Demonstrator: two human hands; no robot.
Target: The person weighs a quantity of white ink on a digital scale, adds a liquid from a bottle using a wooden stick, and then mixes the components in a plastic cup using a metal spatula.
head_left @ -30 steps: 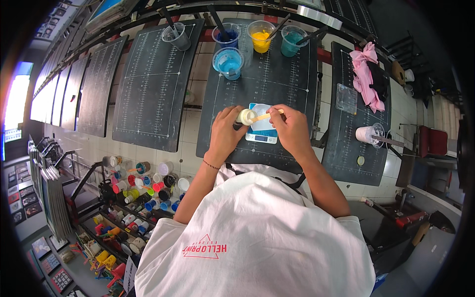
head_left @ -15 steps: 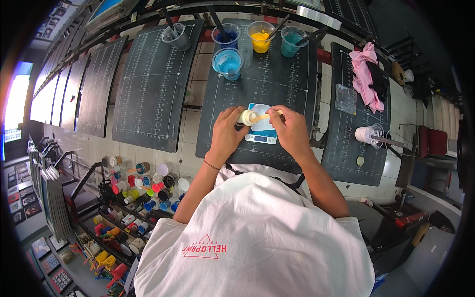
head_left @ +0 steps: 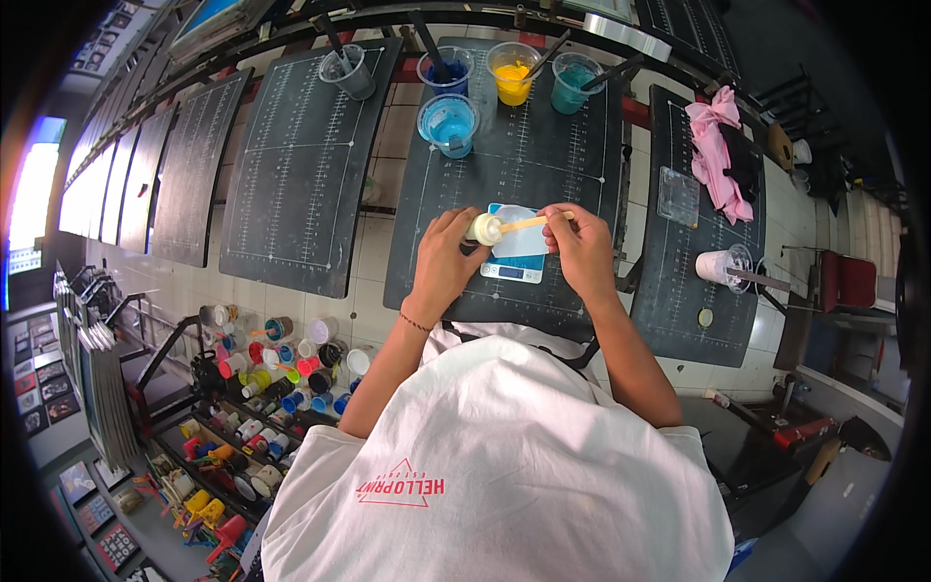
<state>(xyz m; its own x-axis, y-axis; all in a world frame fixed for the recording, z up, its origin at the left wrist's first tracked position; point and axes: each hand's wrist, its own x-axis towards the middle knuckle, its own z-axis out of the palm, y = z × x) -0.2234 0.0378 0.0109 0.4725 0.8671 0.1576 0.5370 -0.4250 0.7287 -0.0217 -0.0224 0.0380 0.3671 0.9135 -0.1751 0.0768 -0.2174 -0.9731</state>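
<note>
My left hand (head_left: 448,254) is wrapped round a small pale jar (head_left: 484,230), tilted with its mouth toward the right. Between the fingers of my right hand (head_left: 582,247) is a flat wooden stick (head_left: 524,224), and its far end is at the jar's mouth. Below both hands lies a small digital scale (head_left: 514,271) with a blue and white top. A whitish sheet (head_left: 525,242) rests on the scale, partly hidden by the stick and my right fingers. What is inside the jar is pale, but its level cannot be made out.
Beyond my hands on the dark board (head_left: 485,175) stand plastic cups of light blue (head_left: 450,121), dark blue (head_left: 448,70), yellow (head_left: 511,73) and teal (head_left: 576,82) paint. Right of me, another board holds a pink cloth (head_left: 716,150) and a cup of whitish paint (head_left: 720,263). Several paint jars (head_left: 301,364) crowd the lower left.
My right hand has shifted slightly right with the stick, drawing it back so more of its length shows. The left hand and jar stay nearly in place.
</note>
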